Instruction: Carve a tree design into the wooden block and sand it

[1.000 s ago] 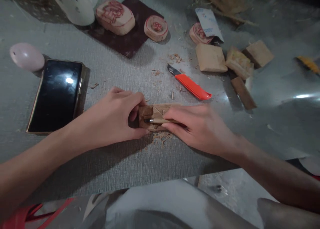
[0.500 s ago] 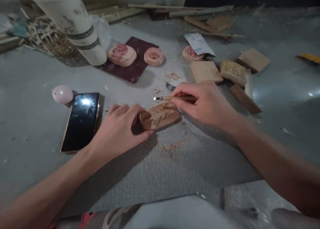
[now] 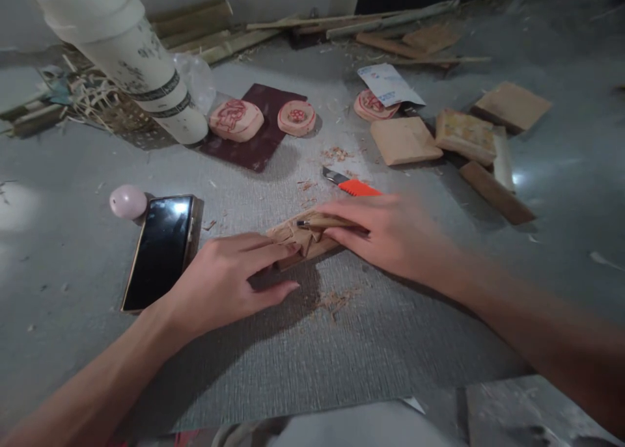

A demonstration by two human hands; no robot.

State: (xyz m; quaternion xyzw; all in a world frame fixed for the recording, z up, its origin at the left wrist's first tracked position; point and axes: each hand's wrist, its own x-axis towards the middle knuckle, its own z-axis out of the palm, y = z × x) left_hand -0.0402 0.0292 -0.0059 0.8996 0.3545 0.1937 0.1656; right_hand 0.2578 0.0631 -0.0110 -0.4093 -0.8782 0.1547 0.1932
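Wood block (image 3: pixel 305 244) between hands, long axis roughly along bench's (image 3: pixel 273 369) near edge; left hand (image 3: pixel 237 272) touching left end, thumb wide; right hand (image 3: pixel 390 232) gripping carving tool (image 3: pixel 317 222).

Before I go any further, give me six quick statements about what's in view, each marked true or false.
1. The pink egg-shaped thing lies beside the phone. True.
2. The phone lies face down. False: it lies face up.
3. The right hand holds a thin tool. True.
4. Both hands hold tools. False: the left hand touches the carved wood.
5. The knife is partly hidden by the right hand. True.
6. Its blade is covered. False: the blade shows.
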